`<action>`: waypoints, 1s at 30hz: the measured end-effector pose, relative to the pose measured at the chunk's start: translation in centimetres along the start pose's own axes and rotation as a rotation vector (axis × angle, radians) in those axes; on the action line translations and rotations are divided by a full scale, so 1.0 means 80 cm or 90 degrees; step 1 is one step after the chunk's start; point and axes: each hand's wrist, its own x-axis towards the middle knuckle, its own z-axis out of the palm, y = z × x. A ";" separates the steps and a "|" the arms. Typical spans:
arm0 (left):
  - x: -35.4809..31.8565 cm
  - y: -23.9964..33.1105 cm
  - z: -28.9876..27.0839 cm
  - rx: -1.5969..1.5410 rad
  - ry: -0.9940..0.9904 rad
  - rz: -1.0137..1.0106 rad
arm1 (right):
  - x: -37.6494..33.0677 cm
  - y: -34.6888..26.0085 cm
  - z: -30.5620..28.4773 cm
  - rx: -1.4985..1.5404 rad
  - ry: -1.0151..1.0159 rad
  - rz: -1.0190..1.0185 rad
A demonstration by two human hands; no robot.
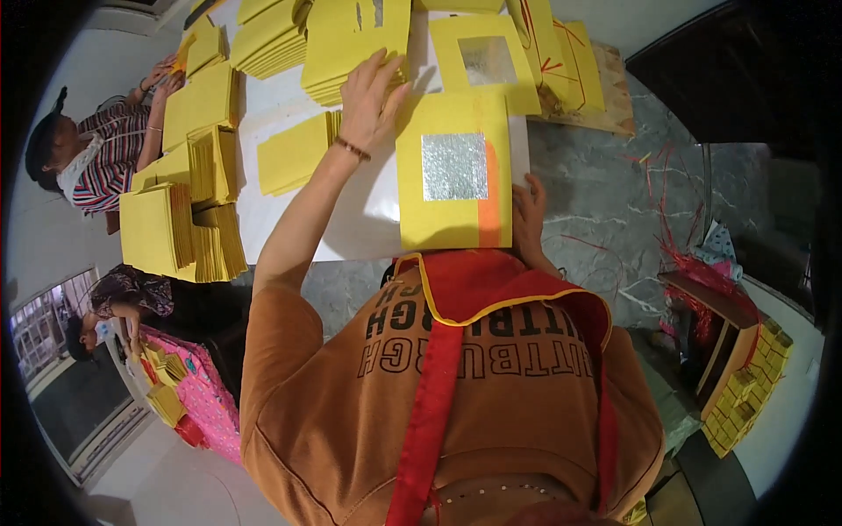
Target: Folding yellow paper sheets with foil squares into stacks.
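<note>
Yellow foil-patched sheet (453, 171) lies on the white tabletop (360, 219) btwn the two hands, nearer the body than L hand (373, 96) & just L of R hand (528, 210); can't tell if it's 1 layer or several. R palm & thumb hard to make out; R forearm mostly hidden behind red apron (517, 280). Yellow stack (342, 44) under L fingers is cut off at top edge. L arm reaches fwd, slanting R, bracelet (353, 150) at wrist, back of hand up, fingertips pointing away. R hand is low by the sheet's R edge, fingers pointing fwd, a bit bent. L grip: fingers long, slightly apart, resting on stack, nothing clamped. R grip: can't tell if apart or pinching. Small yellow pile (294, 156) sits L of L wrist, near.
</note>
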 end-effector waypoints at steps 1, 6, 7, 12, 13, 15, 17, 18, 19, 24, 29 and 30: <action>-0.018 0.008 -0.003 -0.005 -0.006 -0.004 | 0.002 0.002 0.000 0.044 -0.008 0.007; -0.118 0.048 -0.004 -0.504 -0.010 -0.406 | 0.022 -0.034 -0.026 0.089 -0.032 0.093; -0.138 0.052 0.002 -0.503 -0.008 -0.412 | 0.025 -0.045 -0.026 0.164 -0.041 0.082; -0.189 0.079 0.033 -0.823 -0.011 -0.533 | 0.031 -0.089 -0.012 0.581 -0.133 0.237; -0.189 0.085 0.033 -0.837 -0.004 -0.531 | 0.032 -0.098 -0.009 0.610 -0.153 0.255; -0.188 0.097 0.033 -0.864 0.012 -0.526 | 0.033 -0.103 -0.008 0.638 -0.175 0.271; -0.187 0.106 0.036 -0.890 0.028 -0.520 | 0.034 -0.103 -0.009 0.637 -0.203 0.211; -0.188 0.108 0.037 -0.888 0.033 -0.521 | 0.034 -0.102 -0.009 0.637 -0.208 0.210; -0.188 0.110 0.038 -0.870 0.026 -0.513 | 0.035 -0.100 -0.012 0.605 -0.206 0.235; -0.191 0.108 0.045 -0.799 0.014 -0.498 | 0.037 -0.080 -0.012 0.629 -0.222 0.228; -0.187 0.093 0.030 -0.786 0.059 -0.538 | 0.034 -0.047 -0.021 0.662 -0.189 0.190; -0.179 0.098 0.010 -0.522 0.032 -0.405 | 0.032 -0.048 -0.025 0.660 -0.184 0.195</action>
